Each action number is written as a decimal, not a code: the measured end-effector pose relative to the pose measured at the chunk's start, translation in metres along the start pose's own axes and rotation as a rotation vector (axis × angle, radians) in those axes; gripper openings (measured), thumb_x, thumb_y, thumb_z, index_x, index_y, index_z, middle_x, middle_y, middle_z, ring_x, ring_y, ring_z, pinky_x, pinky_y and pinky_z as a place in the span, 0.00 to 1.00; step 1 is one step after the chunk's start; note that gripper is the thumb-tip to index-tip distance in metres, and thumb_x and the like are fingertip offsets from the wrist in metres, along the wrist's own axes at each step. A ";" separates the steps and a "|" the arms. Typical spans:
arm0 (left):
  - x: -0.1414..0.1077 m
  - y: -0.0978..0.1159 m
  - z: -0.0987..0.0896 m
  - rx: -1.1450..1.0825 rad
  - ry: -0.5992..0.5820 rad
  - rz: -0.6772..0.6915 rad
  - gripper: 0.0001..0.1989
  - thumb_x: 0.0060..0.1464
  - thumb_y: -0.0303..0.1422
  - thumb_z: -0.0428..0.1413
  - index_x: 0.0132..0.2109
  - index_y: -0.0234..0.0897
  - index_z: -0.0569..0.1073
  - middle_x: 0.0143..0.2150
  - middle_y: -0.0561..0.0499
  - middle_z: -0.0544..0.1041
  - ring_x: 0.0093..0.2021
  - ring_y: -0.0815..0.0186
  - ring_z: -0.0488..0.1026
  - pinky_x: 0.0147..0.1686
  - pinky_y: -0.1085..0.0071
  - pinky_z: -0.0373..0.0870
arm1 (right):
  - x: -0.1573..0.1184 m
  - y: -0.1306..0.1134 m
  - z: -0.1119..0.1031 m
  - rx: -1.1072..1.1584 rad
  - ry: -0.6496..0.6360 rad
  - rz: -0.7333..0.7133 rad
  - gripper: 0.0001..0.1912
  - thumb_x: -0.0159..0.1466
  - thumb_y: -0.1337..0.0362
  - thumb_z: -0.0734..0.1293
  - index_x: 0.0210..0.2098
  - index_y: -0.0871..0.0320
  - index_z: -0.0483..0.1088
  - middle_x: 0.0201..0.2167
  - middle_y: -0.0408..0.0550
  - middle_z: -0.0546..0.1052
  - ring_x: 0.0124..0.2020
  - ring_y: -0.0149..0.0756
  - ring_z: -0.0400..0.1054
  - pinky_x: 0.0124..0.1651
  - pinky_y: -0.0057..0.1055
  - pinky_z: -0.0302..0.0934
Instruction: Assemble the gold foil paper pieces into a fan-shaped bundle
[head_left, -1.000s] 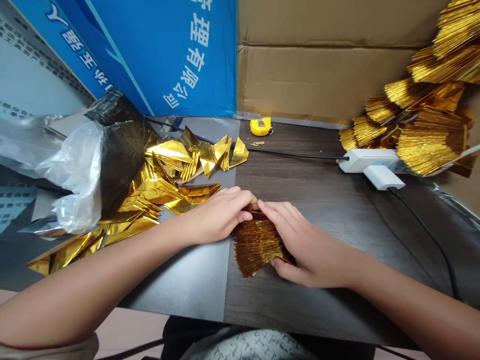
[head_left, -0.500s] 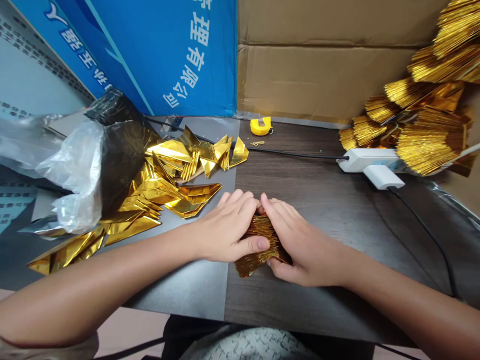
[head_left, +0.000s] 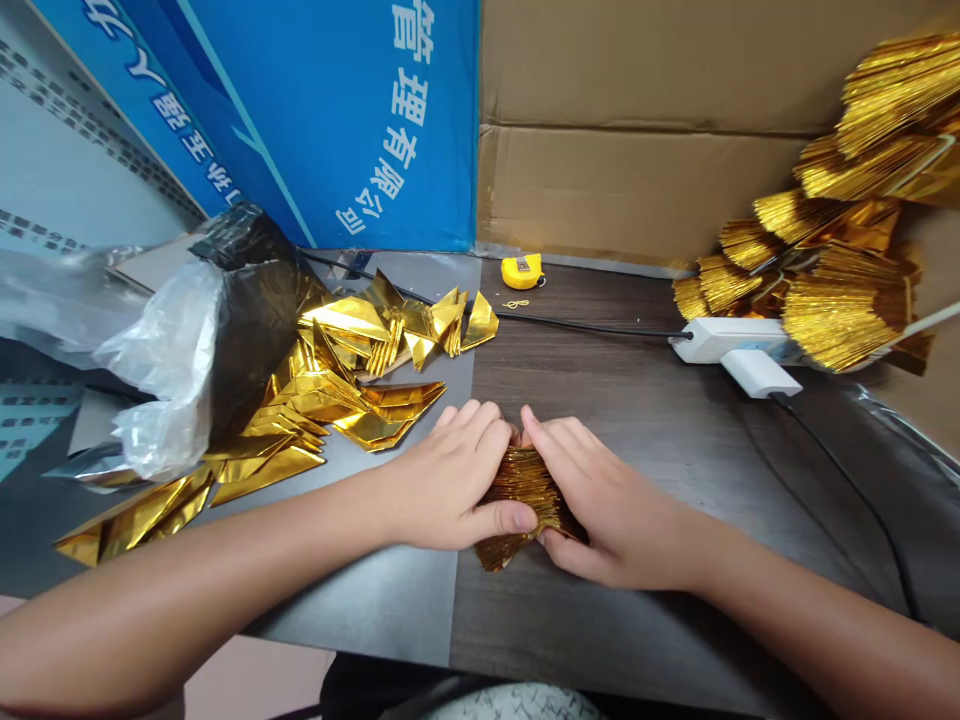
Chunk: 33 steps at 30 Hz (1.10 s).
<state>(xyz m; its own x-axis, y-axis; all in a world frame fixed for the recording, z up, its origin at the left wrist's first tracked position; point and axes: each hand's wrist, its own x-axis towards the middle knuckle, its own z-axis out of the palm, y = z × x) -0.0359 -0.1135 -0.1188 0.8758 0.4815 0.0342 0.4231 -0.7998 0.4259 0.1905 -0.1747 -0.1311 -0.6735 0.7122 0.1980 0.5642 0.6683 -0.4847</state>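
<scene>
A pleated stack of gold foil (head_left: 525, 480) rests on the dark wooden table near its front edge, squeezed between my two hands. My left hand (head_left: 465, 480) wraps its left side, with the thumb lying across the top of the folds. On the right side, my right hand (head_left: 600, 500) presses with fingers together and the thumb low at the front. The undersides of the stack and some fingertips are hidden. Left of my hands lie folded gold foil pieces (head_left: 337, 400), spilling beside a black and clear plastic bag (head_left: 255, 310).
A yellow tape measure (head_left: 522, 271) sits at the back by a cardboard panel (head_left: 600, 190) and a blue board (head_left: 337, 110). A white power strip (head_left: 727, 340) with cables stands right, beside fanned gold foil bundles (head_left: 840, 300). A black cable crosses the table's rear.
The whole view has shifted, so the table and objects appear slightly lower. My hands keep their hold on the pleated foil with almost no change in pose.
</scene>
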 end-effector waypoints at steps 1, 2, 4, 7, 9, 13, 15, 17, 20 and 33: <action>0.000 0.000 0.000 -0.010 0.002 -0.002 0.43 0.59 0.66 0.28 0.47 0.31 0.67 0.43 0.41 0.68 0.41 0.57 0.62 0.43 0.56 0.63 | 0.000 0.000 0.000 0.002 0.004 -0.007 0.49 0.64 0.66 0.64 0.74 0.67 0.29 0.60 0.67 0.63 0.57 0.55 0.58 0.59 0.57 0.62; 0.001 0.000 0.001 -0.018 0.003 -0.002 0.42 0.60 0.65 0.28 0.47 0.31 0.67 0.43 0.41 0.68 0.41 0.57 0.62 0.43 0.56 0.63 | 0.001 0.000 -0.001 0.005 0.011 -0.017 0.49 0.64 0.67 0.63 0.74 0.67 0.30 0.60 0.66 0.63 0.57 0.55 0.58 0.59 0.56 0.62; 0.002 -0.001 0.001 -0.024 0.006 0.015 0.41 0.61 0.64 0.29 0.46 0.31 0.67 0.43 0.42 0.68 0.41 0.58 0.63 0.44 0.57 0.65 | 0.001 -0.001 -0.002 0.010 0.026 -0.037 0.47 0.65 0.68 0.63 0.74 0.66 0.32 0.60 0.65 0.65 0.57 0.53 0.59 0.59 0.54 0.63; 0.001 -0.002 -0.001 -0.032 0.014 0.048 0.40 0.62 0.63 0.31 0.47 0.31 0.67 0.42 0.42 0.69 0.41 0.58 0.64 0.44 0.58 0.66 | 0.001 -0.001 -0.003 0.018 0.034 -0.050 0.45 0.65 0.69 0.62 0.74 0.65 0.35 0.59 0.64 0.66 0.57 0.52 0.60 0.59 0.53 0.62; 0.001 -0.001 -0.007 -0.042 0.030 0.049 0.38 0.63 0.63 0.32 0.47 0.32 0.67 0.42 0.42 0.70 0.41 0.59 0.65 0.43 0.59 0.67 | 0.000 -0.001 -0.003 0.028 0.041 -0.049 0.44 0.66 0.69 0.62 0.74 0.65 0.35 0.60 0.63 0.66 0.57 0.51 0.60 0.60 0.53 0.62; 0.005 -0.008 -0.038 -0.008 0.156 -0.032 0.24 0.71 0.47 0.37 0.50 0.33 0.68 0.46 0.42 0.72 0.48 0.59 0.68 0.50 0.61 0.68 | -0.001 0.000 -0.004 0.033 0.041 -0.043 0.43 0.66 0.69 0.62 0.74 0.65 0.36 0.59 0.63 0.66 0.57 0.51 0.60 0.61 0.53 0.61; 0.010 -0.021 -0.063 0.110 0.237 -0.125 0.19 0.70 0.35 0.38 0.49 0.33 0.70 0.48 0.42 0.71 0.50 0.60 0.68 0.53 0.62 0.67 | -0.002 -0.001 -0.005 0.036 0.023 -0.038 0.42 0.66 0.69 0.62 0.74 0.64 0.38 0.58 0.63 0.67 0.56 0.51 0.61 0.60 0.53 0.62; 0.017 -0.042 -0.091 0.275 0.237 -0.268 0.17 0.67 0.30 0.41 0.53 0.32 0.71 0.52 0.41 0.71 0.53 0.59 0.67 0.56 0.61 0.66 | -0.002 -0.001 -0.006 0.035 0.011 -0.034 0.42 0.65 0.69 0.62 0.74 0.64 0.38 0.58 0.62 0.67 0.55 0.51 0.61 0.59 0.53 0.62; 0.027 -0.075 -0.127 0.508 0.003 -0.441 0.23 0.59 0.33 0.54 0.61 0.35 0.69 0.58 0.40 0.69 0.58 0.51 0.64 0.60 0.55 0.63 | -0.002 -0.002 -0.007 0.032 0.006 -0.031 0.43 0.65 0.69 0.62 0.74 0.64 0.38 0.58 0.62 0.67 0.55 0.52 0.61 0.59 0.53 0.63; 0.060 -0.112 -0.134 0.516 -0.298 -0.432 0.16 0.52 0.34 0.62 0.49 0.41 0.78 0.57 0.45 0.73 0.59 0.50 0.65 0.55 0.61 0.63 | -0.001 0.000 -0.007 0.043 0.003 -0.024 0.46 0.63 0.69 0.62 0.74 0.62 0.35 0.60 0.62 0.66 0.58 0.52 0.60 0.61 0.53 0.61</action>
<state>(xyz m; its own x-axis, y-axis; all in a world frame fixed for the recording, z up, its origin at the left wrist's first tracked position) -0.0615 0.0528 -0.0436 0.6012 0.7326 -0.3191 0.7357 -0.6633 -0.1369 0.1941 -0.1740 -0.1255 -0.6850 0.6967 0.2129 0.5266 0.6755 -0.5161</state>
